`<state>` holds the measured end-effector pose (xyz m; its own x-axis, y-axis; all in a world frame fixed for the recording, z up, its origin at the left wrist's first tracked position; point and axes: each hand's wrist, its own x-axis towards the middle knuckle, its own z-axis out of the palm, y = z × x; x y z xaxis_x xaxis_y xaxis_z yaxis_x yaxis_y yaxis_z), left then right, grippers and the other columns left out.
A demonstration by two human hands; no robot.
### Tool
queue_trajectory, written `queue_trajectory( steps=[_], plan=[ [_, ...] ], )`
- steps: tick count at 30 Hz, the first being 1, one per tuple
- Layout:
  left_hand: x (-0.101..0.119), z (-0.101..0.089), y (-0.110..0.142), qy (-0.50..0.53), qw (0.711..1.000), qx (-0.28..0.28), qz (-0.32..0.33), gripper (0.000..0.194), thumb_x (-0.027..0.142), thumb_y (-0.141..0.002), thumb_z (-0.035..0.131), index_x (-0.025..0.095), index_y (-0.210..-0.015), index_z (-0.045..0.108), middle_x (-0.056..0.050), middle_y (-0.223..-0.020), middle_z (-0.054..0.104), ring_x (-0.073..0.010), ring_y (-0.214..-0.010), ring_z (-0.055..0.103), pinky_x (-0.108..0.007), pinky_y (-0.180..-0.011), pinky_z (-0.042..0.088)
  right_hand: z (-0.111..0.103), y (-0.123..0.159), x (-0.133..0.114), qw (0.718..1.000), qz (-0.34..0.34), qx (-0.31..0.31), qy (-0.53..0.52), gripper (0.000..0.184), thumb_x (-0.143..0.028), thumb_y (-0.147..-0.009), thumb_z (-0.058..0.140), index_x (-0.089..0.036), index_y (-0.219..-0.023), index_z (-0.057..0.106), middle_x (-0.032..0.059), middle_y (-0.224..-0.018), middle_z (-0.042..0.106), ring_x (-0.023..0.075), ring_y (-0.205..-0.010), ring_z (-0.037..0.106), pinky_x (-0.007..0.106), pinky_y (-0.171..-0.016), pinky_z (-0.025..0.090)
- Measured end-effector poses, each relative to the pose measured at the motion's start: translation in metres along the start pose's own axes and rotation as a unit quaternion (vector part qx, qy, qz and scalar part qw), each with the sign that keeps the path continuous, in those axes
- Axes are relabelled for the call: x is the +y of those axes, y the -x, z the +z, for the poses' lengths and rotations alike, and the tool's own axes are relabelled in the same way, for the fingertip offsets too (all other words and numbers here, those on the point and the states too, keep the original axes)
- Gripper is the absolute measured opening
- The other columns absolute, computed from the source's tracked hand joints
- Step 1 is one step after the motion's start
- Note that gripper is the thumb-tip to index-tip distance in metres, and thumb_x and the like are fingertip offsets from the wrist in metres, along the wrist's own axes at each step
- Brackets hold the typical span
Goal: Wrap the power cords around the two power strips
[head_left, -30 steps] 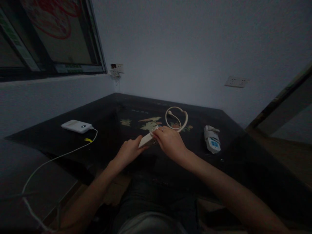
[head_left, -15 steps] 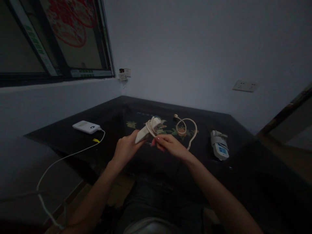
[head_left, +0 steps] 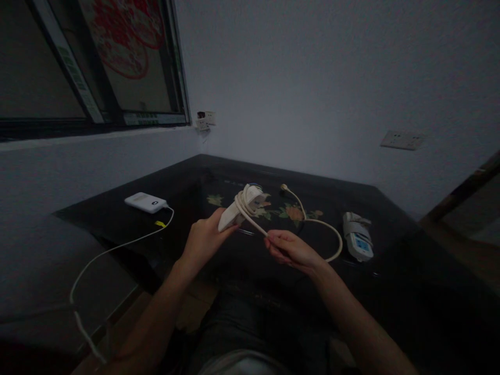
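Note:
My left hand (head_left: pixel 206 235) grips the near end of a white power strip (head_left: pixel 229 216), tilted up above the dark table. Several turns of a cream cord (head_left: pixel 339 240) wrap around the strip's far part. From those turns the cord runs taut to my right hand (head_left: pixel 291 249), whose fingers pinch it. Beyond that hand the cord loops out over the tabletop, ending in a plug (head_left: pixel 283 187) near the table's back. The underside of the strip is hidden from me.
On the right lies a second power strip (head_left: pixel 358 244) with blue sockets and its cord wound round it. A white device (head_left: pixel 145 202) with a thin white cable (head_left: pixel 117 247) sits at the left, beside a yellow tag (head_left: pixel 160 224). Wall sockets (head_left: pixel 402 140) are behind the black table (head_left: pixel 187 179).
My right hand has moved from the strip's far end down and right, drawing the cord out straight. The loose cord and plug have shifted on the table. My view has turned slightly left.

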<state>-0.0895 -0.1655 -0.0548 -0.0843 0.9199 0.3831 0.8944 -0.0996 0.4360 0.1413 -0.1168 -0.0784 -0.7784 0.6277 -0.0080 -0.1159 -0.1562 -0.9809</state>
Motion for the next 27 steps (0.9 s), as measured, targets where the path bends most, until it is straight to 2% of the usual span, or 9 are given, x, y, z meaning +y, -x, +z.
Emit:
queue_trajectory(
  steps=[4,8,11,13,16,19,22,25,27],
  plan=[
    [-0.004,0.004,0.005,0.036,0.999,-0.004,-0.003,0.029,0.047,-0.083,0.056,0.023,-0.098,0.059,-0.004,-0.088,0.071,-0.0246,-0.08,0.068,-0.026,-0.063,0.042,0.001,0.002,0.002,1.0,-0.002,0.009,0.015,0.032,-0.044,-0.082,0.061,-0.012,-0.086,0.061,-0.009,-0.051,0.04,0.0036,-0.041,0.026,0.018,-0.041,0.018],
    [-0.007,0.003,0.009,0.103,0.995,0.006,-0.016,0.033,0.05,-0.081,0.058,0.021,-0.096,0.061,-0.003,-0.085,0.071,-0.0233,-0.08,0.067,-0.026,-0.066,0.044,0.009,-0.001,-0.001,0.995,-0.043,0.078,0.054,0.034,-0.048,-0.079,0.063,-0.014,-0.081,0.063,-0.0077,-0.05,0.04,0.0058,-0.044,0.029,0.019,-0.044,0.019],
    [-0.006,0.0,0.011,0.192,0.981,-0.001,-0.034,0.038,0.05,-0.078,0.061,0.018,-0.098,0.061,-0.003,-0.09,0.071,-0.0226,-0.084,0.065,-0.029,-0.072,0.048,0.019,0.003,-0.014,0.977,-0.097,0.139,0.132,0.034,-0.048,-0.079,0.063,-0.015,-0.078,0.065,-0.0052,-0.053,0.045,0.0074,-0.047,0.035,0.02,-0.044,0.022],
    [-0.004,0.001,0.013,0.257,0.965,-0.012,-0.051,0.04,0.046,-0.076,0.064,0.017,-0.102,0.061,-0.005,-0.097,0.07,-0.0236,-0.091,0.065,-0.032,-0.078,0.05,0.028,0.008,-0.025,0.953,-0.145,0.172,0.203,0.03,-0.044,-0.082,0.06,-0.015,-0.079,0.067,-0.0032,-0.055,0.049,0.0091,-0.05,0.041,0.021,-0.046,0.028],
    [0.0,0.007,0.017,0.384,0.915,-0.072,-0.102,0.044,0.044,-0.072,0.068,0.016,-0.104,0.058,-0.008,-0.096,0.07,-0.0257,-0.085,0.067,-0.037,-0.074,0.053,0.041,0.016,-0.037,0.893,-0.213,0.225,0.325,0.021,-0.034,-0.087,0.056,-0.017,-0.083,0.069,0.0007,-0.064,0.06,0.013,-0.058,0.053,0.023,-0.052,0.038],
    [0.007,0.016,0.023,0.537,0.813,-0.151,-0.166,0.055,0.051,-0.065,0.073,0.015,-0.103,0.054,-0.008,-0.081,0.071,-0.0247,-0.066,0.069,-0.037,-0.06,0.055,0.05,0.016,-0.039,0.798,-0.303,0.257,0.453,0.018,-0.026,-0.09,0.053,-0.018,-0.089,0.069,0.0055,-0.078,0.069,0.0172,-0.072,0.062,0.027,-0.064,0.045],
    [0.012,0.021,0.027,0.637,0.721,-0.188,-0.198,0.063,0.054,-0.059,0.078,0.014,-0.1,0.051,-0.008,-0.073,0.07,-0.0224,-0.058,0.068,-0.034,-0.055,0.055,0.052,0.008,-0.038,0.691,-0.379,0.254,0.561,0.022,-0.022,-0.094,0.047,-0.016,-0.092,0.068,0.0074,-0.076,0.069,0.0175,-0.072,0.062,0.028,-0.067,0.046],
    [0.013,0.02,0.029,0.684,0.67,-0.21,-0.201,0.059,0.054,-0.059,0.078,0.014,-0.094,0.052,-0.008,-0.07,0.07,-0.0206,-0.054,0.067,-0.03,-0.051,0.054,0.049,0.0,-0.037,0.613,-0.418,0.255,0.62,0.025,-0.02,-0.095,0.045,-0.013,-0.093,0.068,0.0071,-0.069,0.067,0.0174,-0.067,0.06,0.028,-0.063,0.045],
    [0.013,0.016,0.032,0.696,0.654,-0.22,-0.198,0.056,0.053,-0.061,0.078,0.014,-0.093,0.052,-0.007,-0.069,0.071,-0.0197,-0.052,0.066,-0.028,-0.048,0.053,0.046,-0.003,-0.038,0.586,-0.429,0.261,0.636,0.025,-0.019,-0.095,0.045,-0.013,-0.091,0.069,0.0064,-0.066,0.065,0.0172,-0.064,0.059,0.028,-0.061,0.044]
  ],
)
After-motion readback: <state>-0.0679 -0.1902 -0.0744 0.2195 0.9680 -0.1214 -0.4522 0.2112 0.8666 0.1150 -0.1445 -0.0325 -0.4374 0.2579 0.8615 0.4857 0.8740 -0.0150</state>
